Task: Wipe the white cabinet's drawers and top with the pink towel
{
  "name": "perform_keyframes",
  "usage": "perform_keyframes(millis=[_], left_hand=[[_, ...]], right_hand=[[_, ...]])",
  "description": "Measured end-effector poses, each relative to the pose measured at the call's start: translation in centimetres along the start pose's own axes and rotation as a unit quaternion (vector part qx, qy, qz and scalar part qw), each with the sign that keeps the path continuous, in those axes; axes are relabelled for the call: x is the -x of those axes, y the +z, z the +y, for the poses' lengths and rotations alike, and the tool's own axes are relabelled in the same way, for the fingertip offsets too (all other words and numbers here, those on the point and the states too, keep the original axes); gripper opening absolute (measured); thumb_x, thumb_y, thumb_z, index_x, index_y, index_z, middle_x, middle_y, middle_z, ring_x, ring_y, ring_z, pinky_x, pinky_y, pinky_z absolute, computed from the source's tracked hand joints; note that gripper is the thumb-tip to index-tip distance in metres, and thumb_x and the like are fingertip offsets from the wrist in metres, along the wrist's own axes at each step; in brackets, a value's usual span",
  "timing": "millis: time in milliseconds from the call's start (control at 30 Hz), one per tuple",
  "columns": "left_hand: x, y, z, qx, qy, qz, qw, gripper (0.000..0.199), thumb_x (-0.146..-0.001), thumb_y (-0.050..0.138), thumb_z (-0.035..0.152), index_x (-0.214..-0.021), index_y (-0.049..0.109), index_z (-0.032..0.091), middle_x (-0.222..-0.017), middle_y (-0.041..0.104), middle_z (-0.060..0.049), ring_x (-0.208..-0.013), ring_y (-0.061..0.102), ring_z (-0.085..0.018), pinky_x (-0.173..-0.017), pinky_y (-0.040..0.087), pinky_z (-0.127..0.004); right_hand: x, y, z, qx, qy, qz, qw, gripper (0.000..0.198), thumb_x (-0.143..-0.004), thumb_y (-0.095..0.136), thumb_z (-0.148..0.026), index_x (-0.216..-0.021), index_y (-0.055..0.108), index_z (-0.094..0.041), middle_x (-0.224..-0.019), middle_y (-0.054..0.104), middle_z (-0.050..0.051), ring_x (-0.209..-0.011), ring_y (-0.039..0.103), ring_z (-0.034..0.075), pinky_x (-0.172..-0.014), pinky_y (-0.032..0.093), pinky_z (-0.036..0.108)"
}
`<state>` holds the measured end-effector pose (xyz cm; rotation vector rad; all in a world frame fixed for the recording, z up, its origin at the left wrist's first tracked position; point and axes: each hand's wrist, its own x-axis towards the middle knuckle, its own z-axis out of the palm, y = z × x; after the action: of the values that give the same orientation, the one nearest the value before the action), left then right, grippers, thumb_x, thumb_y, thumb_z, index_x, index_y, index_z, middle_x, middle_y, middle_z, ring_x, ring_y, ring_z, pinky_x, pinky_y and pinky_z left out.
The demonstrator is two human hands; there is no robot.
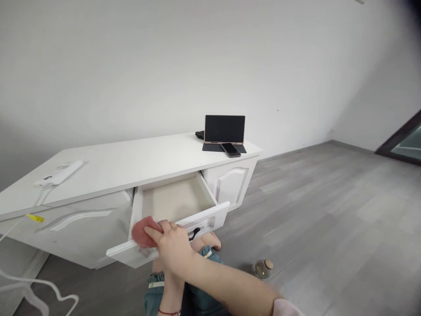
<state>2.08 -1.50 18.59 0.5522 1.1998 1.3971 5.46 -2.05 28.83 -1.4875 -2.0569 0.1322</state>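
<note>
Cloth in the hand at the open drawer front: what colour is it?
The soft pad-like cloth is dusty pink-red, seen in the head view, pressed by the right hand.

Tablet (224, 130) w/ phone (230, 149) on cabinet top (131, 162), power strip (59, 174), jar (262, 268) on floor.

On my feed, lower centre: both forearms bare. Right arm (230, 285) runs in from the lower right, pale pink sleeve edge (286, 307) at the bottom of the frame. Thin red band (169, 312) on the left wrist at bottom centre. Teal trousers (184, 294) with gathered cuffs, light trim on the hems.
</note>
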Motion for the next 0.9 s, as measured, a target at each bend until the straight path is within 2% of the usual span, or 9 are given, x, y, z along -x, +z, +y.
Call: perform_keyframes(millis=[67,133,200,300,400,533,633,733,900], left_hand=[[0.4,0.1,-0.2,0.036,-0.029,0.003,0.999,0.013,-0.082,0.054,0.029,-0.082,0.066,0.023,-0.084,0.068,-0.009,-0.101,0.064,-0.031,-0.072,0.058,-0.041],[1.0,-0.2,-0.2,0.072,-0.057,0.002,0.996,0.006,-0.078,0.061,0.023,-0.079,0.065,0.02,-0.077,0.068,-0.006,-0.081,0.068,-0.024,-0.063,0.057,-0.033],[1.6,-0.6,-0.1,0.117,-0.085,-0.004,0.989,0.004,-0.076,0.065,0.017,-0.08,0.066,0.017,-0.076,0.071,-0.005,-0.07,0.067,-0.017,-0.062,0.056,-0.026],[2.1,-0.8,0.4,0.18,-0.134,-0.001,0.975,0.007,-0.081,0.062,0.012,-0.081,0.068,0.016,-0.077,0.074,-0.006,-0.071,0.069,-0.014,-0.07,0.057,-0.025],[2.2,-0.6,0.7,0.189,-0.149,0.013,0.971,0.01,-0.084,0.059,0.011,-0.081,0.068,0.016,-0.074,0.075,-0.006,-0.072,0.071,-0.013,-0.072,0.057,-0.025],[2.3,-0.5,0.5,0.187,-0.132,0.003,0.973,0.008,-0.084,0.061,0.015,-0.086,0.069,0.016,-0.078,0.075,-0.007,-0.074,0.071,-0.013,-0.07,0.056,-0.023],[2.3,-0.6,0.3,0.188,-0.13,0.006,0.973,0.008,-0.083,0.062,0.016,-0.087,0.069,0.017,-0.079,0.075,-0.007,-0.076,0.071,-0.014,-0.071,0.056,-0.024],[2.3,-0.7,0.3,0.191,-0.131,0.011,0.973,0.007,-0.083,0.062,0.014,-0.086,0.069,0.017,-0.079,0.076,-0.007,-0.077,0.072,-0.014,-0.072,0.057,-0.025],[2.3,-0.5,0.4,0.183,-0.136,0.013,0.974,0.005,-0.081,0.066,0.017,-0.085,0.068,0.017,-0.078,0.075,-0.007,-0.076,0.071,-0.014,-0.071,0.057,-0.025]], right_hand=[[0.7,-1.6,1.8,0.022,-0.021,-0.026,0.999,0.044,-0.091,0.049,-0.026,-0.134,0.051,-0.036,-0.111,0.063,0.007,-0.089,0.059,0.026,-0.072,0.05,0.037],[1.7,-2.9,4.1,0.034,-0.047,-0.023,0.998,0.046,-0.091,0.049,-0.026,-0.136,0.049,-0.032,-0.123,0.059,0.01,-0.1,0.058,0.027,-0.082,0.05,0.04],[3.0,-3.7,6.8,0.028,-0.07,0.017,0.997,0.045,-0.092,0.048,-0.025,-0.137,0.049,-0.032,-0.137,0.051,0.009,-0.118,0.052,0.027,-0.095,0.046,0.041],[5.2,-3.7,11.4,0.035,-0.083,0.113,0.989,0.044,-0.092,0.044,-0.016,-0.132,0.055,-0.03,-0.141,0.047,0.009,-0.132,0.042,0.023,-0.104,0.041,0.039],[7.3,-2.3,15.9,0.048,-0.015,0.182,0.982,0.041,-0.089,0.045,-0.016,-0.124,0.061,-0.03,-0.134,0.05,0.01,-0.132,0.041,0.025,-0.102,0.044,0.042],[9.5,1.3,19.8,0.026,0.133,0.192,0.972,0.028,-0.084,0.052,-0.027,-0.105,0.068,-0.02,-0.119,0.053,0.015,-0.115,0.053,0.031,-0.093,0.049,0.047],[10.8,4.7,20.4,0.017,0.187,0.222,0.957,0.025,-0.079,0.05,-0.027,-0.1,0.064,-0.019,-0.108,0.055,0.014,-0.102,0.057,0.029,-0.08,0.054,0.046],[11.8,8.0,19.7,0.004,0.204,0.264,0.942,0.028,-0.081,0.046,-0.027,-0.106,0.056,-0.017,-0.111,0.052,0.017,-0.097,0.059,0.029,-0.074,0.055,0.048],[12.6,11.0,17.0,-0.05,0.236,0.305,0.921,0.044,-0.084,0.047,-0.032,-0.122,0.039,-0.013,-0.126,0.042,0.024,-0.115,0.053,0.034,-0.084,0.051,0.053]])
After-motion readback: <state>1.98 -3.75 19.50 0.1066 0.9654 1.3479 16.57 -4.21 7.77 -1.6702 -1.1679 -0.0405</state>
